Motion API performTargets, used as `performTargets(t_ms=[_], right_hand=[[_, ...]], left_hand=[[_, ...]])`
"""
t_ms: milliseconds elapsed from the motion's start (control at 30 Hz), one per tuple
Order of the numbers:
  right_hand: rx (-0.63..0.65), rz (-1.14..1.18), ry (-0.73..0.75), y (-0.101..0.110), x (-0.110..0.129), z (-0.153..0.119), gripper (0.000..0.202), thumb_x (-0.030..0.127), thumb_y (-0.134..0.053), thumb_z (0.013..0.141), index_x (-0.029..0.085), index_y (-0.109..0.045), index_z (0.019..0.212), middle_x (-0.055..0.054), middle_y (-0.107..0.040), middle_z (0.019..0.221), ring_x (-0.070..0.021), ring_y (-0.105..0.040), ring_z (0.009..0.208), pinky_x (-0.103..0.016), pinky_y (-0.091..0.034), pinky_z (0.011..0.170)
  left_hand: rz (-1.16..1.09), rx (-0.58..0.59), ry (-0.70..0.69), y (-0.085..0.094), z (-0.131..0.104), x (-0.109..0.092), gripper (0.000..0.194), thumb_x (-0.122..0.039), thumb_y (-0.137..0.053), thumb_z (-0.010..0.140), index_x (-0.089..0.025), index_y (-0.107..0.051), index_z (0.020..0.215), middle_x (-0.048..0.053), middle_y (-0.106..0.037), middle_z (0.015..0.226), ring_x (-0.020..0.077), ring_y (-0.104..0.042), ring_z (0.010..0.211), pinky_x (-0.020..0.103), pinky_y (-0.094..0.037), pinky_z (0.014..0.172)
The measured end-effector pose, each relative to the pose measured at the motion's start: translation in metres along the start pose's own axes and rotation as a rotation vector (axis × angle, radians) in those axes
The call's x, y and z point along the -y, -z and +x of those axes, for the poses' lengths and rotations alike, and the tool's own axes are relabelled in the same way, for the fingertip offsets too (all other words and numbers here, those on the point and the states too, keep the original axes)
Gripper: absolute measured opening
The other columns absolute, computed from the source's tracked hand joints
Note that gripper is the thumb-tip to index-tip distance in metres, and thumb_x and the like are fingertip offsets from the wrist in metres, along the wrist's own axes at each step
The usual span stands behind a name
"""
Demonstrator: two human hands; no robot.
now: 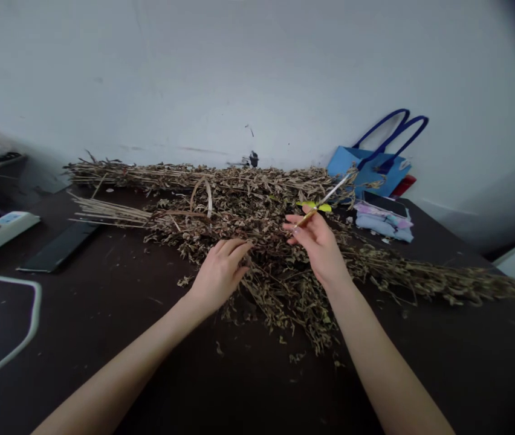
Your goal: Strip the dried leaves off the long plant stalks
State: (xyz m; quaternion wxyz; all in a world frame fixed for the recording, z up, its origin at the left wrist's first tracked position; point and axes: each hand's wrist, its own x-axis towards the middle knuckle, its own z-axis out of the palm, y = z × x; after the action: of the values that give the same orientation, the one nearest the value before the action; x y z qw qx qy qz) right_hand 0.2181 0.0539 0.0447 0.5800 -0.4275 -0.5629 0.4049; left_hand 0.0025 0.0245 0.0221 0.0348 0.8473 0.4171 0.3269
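Observation:
Bundles of dried leafy stalks lie across the dark table. My left hand is at the front edge of the pile, its fingers bent together on the dried leaves; what they grip, if anything, is hidden. My right hand pinches a thin stick-like tool, yellowish at its near end and pale toward the far end, tilted up to the right above the leaves. A bright yellow-green item shows just behind that hand. A pale curved strip arches over the stalks left of centre.
At the back right stand a blue bag with dark blue handles and folded cloth with a phone on top. On the left are a dark flat bar, a white device and a white-rimmed item. A wall is behind.

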Motion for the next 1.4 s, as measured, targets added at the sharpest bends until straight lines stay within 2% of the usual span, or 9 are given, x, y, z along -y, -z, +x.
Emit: performTargets(t_ms=[267,367,467,567,667,800,1000,1200,1400], right_hand=[[0.036,-0.026,-0.083,-0.001,0.004,-0.004,0.042,0.042,-0.06,0.079,0.019,-0.052,0.113,-0.004,-0.063,0.086,-0.0133,-0.059,0.065,-0.02,-0.037,0.042],[0.123,-0.029,-0.1,-0.003,0.002,-0.006,0.036,0.044,-0.057,0.081,0.019,-0.055,0.107,-0.001,-0.059,0.074,-0.0091,-0.053,0.053,-0.019,-0.03,0.038],[0.195,-0.042,-0.108,-0.006,0.004,-0.01,0.034,0.045,-0.056,0.083,0.018,-0.056,0.105,0.001,-0.056,0.069,-0.0081,-0.049,0.051,-0.02,-0.034,0.042],[0.238,-0.065,-0.124,-0.009,0.009,-0.013,0.035,0.044,-0.056,0.082,0.018,-0.056,0.105,0.0,-0.056,0.07,-0.008,-0.049,0.051,-0.022,-0.038,0.046],[0.26,-0.068,-0.12,-0.009,0.012,-0.013,0.034,0.043,-0.056,0.083,0.018,-0.056,0.105,0.0,-0.056,0.07,-0.0075,-0.049,0.05,-0.022,-0.038,0.047],[0.255,-0.083,-0.111,-0.007,0.014,-0.012,0.032,0.041,-0.055,0.084,0.018,-0.056,0.106,0.0,-0.056,0.071,-0.0073,-0.049,0.05,-0.022,-0.039,0.047],[0.295,-0.121,-0.095,-0.008,0.013,-0.014,0.029,0.041,-0.055,0.084,0.018,-0.056,0.102,0.002,-0.052,0.068,-0.0068,-0.046,0.048,-0.022,-0.039,0.047],[0.334,-0.234,-0.054,-0.007,0.019,-0.016,0.029,0.043,-0.054,0.084,0.019,-0.052,0.1,0.005,-0.042,0.063,-0.0073,-0.041,0.047,-0.022,-0.036,0.045],[0.503,-0.617,0.013,-0.005,0.049,-0.002,0.034,0.047,-0.055,0.082,0.021,-0.046,0.101,0.001,-0.043,0.075,-0.0097,-0.041,0.058,-0.024,-0.037,0.052]], left_hand=[[0.047,-0.08,0.136,0.015,-0.032,0.045,0.02,-0.021,-0.052,0.086,-0.016,-0.061,0.103,0.01,-0.065,0.099,0.0228,-0.059,0.094,0.041,-0.048,0.085],[0.093,-0.171,0.155,0.025,-0.029,0.065,0.019,-0.019,-0.05,0.086,-0.016,-0.061,0.102,0.01,-0.065,0.101,0.0223,-0.059,0.096,0.038,-0.048,0.085],[0.236,-0.288,0.138,0.038,-0.012,0.078,0.026,-0.017,-0.048,0.087,-0.017,-0.057,0.111,0.011,-0.061,0.111,0.0235,-0.055,0.105,0.041,-0.042,0.093],[0.359,-0.194,0.099,0.049,0.01,0.089,0.039,-0.016,-0.051,0.085,-0.019,-0.048,0.124,0.011,-0.053,0.127,0.0276,-0.044,0.12,0.046,-0.035,0.098],[0.384,-0.058,0.079,0.051,0.021,0.097,0.034,-0.018,-0.053,0.084,-0.016,-0.053,0.117,0.012,-0.061,0.115,0.0294,-0.049,0.114,0.046,-0.038,0.092],[0.341,-0.011,0.052,0.042,0.005,0.098,0.02,-0.021,-0.045,0.089,-0.017,-0.061,0.101,0.009,-0.065,0.095,0.0227,-0.058,0.089,0.039,-0.044,0.081],[0.254,0.012,0.017,0.026,-0.037,0.09,0.02,-0.019,-0.044,0.089,-0.014,-0.059,0.102,0.01,-0.063,0.092,0.0213,-0.058,0.085,0.036,-0.047,0.077],[0.209,0.107,0.034,0.024,-0.052,0.081,0.02,-0.016,-0.044,0.088,-0.016,-0.058,0.101,0.008,-0.062,0.088,0.0213,-0.059,0.084,0.036,-0.047,0.075],[0.214,0.163,0.047,0.021,-0.058,0.078,0.019,-0.015,-0.044,0.088,-0.016,-0.058,0.101,0.007,-0.06,0.086,0.0201,-0.057,0.08,0.035,-0.046,0.073]])
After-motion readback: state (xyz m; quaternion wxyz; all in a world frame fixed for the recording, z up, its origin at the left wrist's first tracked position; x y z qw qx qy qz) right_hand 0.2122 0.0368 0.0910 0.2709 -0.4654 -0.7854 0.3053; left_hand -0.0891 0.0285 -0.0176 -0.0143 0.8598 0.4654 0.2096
